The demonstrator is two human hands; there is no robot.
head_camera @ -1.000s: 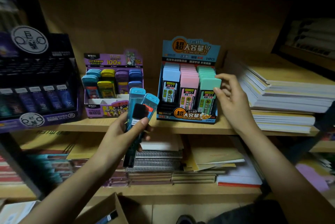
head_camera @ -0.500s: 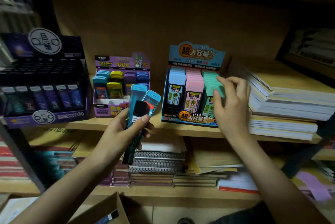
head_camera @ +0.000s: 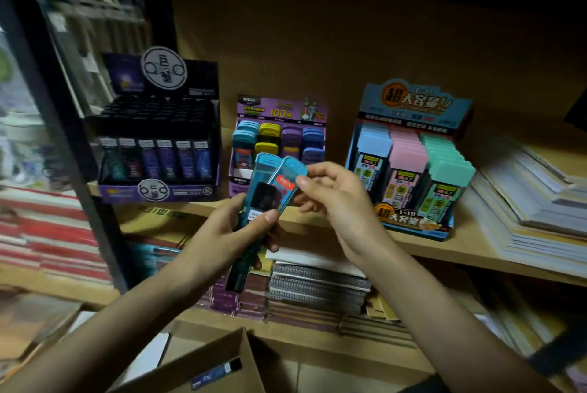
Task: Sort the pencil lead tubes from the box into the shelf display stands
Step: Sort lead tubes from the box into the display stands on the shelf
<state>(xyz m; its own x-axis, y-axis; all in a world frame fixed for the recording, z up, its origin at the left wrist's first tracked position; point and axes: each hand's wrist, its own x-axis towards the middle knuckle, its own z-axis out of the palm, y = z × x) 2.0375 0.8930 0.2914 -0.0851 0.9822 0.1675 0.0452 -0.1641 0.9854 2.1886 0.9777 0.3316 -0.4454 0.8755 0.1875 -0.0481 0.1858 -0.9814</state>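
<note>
Two teal lead tubes (head_camera: 265,170): fanned upright in the left hand (head_camera: 228,233), whose fingers wrap their lower halves along with a dark tube (head_camera: 236,278) that pokes out below. They are held just off the front edge of the shelf (head_camera: 444,249), before the purple display stand (head_camera: 279,111).
Changed: the right hand (head_camera: 336,202) has left the green column of the blue display stand (head_camera: 413,103) and come across to the bundle. Its thumb and fingers now pinch the cap end of the red-labelled tube (head_camera: 287,183).
Meaning: the green tube looks placed, and the next tube is probably being drawn out for sorting.
Blue display stand: toward the right along the shelf's front edge, with three columns of blue, pink and green caps.
Purple display stand: middle, with teal, yellow, purple and blue columns. It is the likely home for the teal tubes.
Black display stand (head_camera: 158,191): left end, with a front row of dark tubes.
Cardboard box (head_camera: 222,357): below the shelf, with one bluish tube (head_camera: 216,372) visible inside.
</note>
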